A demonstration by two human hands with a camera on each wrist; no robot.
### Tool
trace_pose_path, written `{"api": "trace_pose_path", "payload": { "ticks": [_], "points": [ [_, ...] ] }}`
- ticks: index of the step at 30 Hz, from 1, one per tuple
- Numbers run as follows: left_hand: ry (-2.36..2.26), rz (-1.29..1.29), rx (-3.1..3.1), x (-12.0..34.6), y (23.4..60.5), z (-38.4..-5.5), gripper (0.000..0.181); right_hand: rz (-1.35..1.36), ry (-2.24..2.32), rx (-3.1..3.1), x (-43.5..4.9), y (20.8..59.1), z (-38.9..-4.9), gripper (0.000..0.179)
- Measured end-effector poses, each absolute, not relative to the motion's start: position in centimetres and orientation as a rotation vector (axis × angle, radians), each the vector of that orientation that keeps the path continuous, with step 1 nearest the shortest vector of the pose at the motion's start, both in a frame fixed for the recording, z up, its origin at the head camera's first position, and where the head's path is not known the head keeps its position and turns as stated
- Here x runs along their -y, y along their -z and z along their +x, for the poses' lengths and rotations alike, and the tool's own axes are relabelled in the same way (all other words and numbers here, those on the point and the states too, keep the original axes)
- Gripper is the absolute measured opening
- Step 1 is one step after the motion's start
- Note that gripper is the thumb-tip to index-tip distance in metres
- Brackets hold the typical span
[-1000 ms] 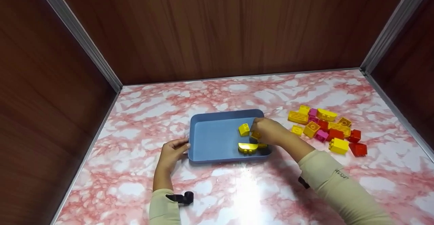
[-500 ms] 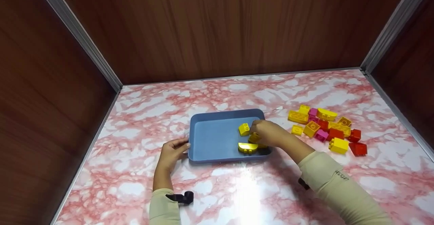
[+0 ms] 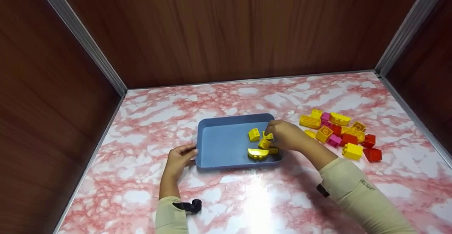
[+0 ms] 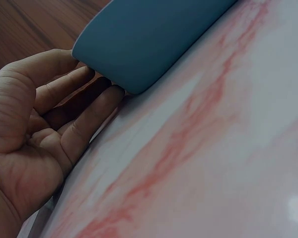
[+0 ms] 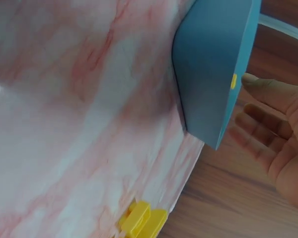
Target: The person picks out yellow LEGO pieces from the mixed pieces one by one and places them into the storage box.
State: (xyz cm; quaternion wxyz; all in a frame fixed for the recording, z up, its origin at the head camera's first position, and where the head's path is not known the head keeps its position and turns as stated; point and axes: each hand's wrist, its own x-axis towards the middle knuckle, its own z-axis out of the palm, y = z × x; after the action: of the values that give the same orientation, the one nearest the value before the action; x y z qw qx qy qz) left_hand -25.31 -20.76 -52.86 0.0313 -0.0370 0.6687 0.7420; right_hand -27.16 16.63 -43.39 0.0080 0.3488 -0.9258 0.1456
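A shallow blue tray [image 3: 226, 149] sits on the table, with several yellow toy building bricks [image 3: 258, 154] in its right half. My left hand [image 3: 180, 159] touches the tray's left end from outside, and in the left wrist view its fingertips [image 4: 114, 94] meet the tray's outer wall. Over the tray's right side, my right hand [image 3: 287, 135] has its fingertips close by a small yellow brick [image 3: 269, 136]. From the right wrist view, the right hand's fingers [image 5: 258, 134] look loosely bent beyond the rim, and a sliver of yellow shows by the thumb.
A loose pile of yellow, red and pink bricks [image 3: 349, 140] lies on the marbled table [image 3: 148, 121] right of the tray. Wood-grain panels [image 3: 226, 33] close off the back and both sides.
My right hand has shifted slightly right, away from the bricks in the tray, and more yellow bricks show beneath it. The left hand and the tray have stayed put.
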Motion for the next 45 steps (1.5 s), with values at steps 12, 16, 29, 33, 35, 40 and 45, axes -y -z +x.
{"api": "trace_pose_path", "payload": {
  "ticks": [12, 16, 29, 33, 35, 40, 45],
  "points": [
    [-2.265, -0.118, -2.083, 20.8, 52.6, -25.3, 0.037, 0.967, -0.580, 2.907, -20.8, 43.5, -26.8, 0.027],
    [-2.250, -0.118, -2.077, 20.8, 52.7, -25.4, 0.037, 0.882, -0.537, 2.975, -22.2, 43.8, -26.4, 0.027],
    [-2.280, -0.126, -2.051, 20.8, 52.8, -25.4, 0.036, 0.732, -0.462, 2.986, -27.8, 43.6, -25.9, 0.024],
    [-2.288, -0.124, -2.052, 20.8, 52.7, -25.2, 0.036, 0.707, -0.455, 2.986, -29.4, 43.5, -26.0, 0.026],
    [-2.293, -0.130, -2.045, 20.8, 52.7, -25.2, 0.036, 0.654, -0.486, 3.021, -30.0, 43.5, -26.1, 0.028],
    [-2.292, -0.121, -2.049, 20.7, 52.8, -25.3, 0.037, 0.529, -0.573, 3.095, -31.1, 43.5, -26.4, 0.029],
    [-2.290, -0.110, -2.061, 20.7, 52.9, -25.4, 0.035, 0.463, -0.636, 3.133, -31.5, 43.6, -26.5, 0.029]
  ]
}}
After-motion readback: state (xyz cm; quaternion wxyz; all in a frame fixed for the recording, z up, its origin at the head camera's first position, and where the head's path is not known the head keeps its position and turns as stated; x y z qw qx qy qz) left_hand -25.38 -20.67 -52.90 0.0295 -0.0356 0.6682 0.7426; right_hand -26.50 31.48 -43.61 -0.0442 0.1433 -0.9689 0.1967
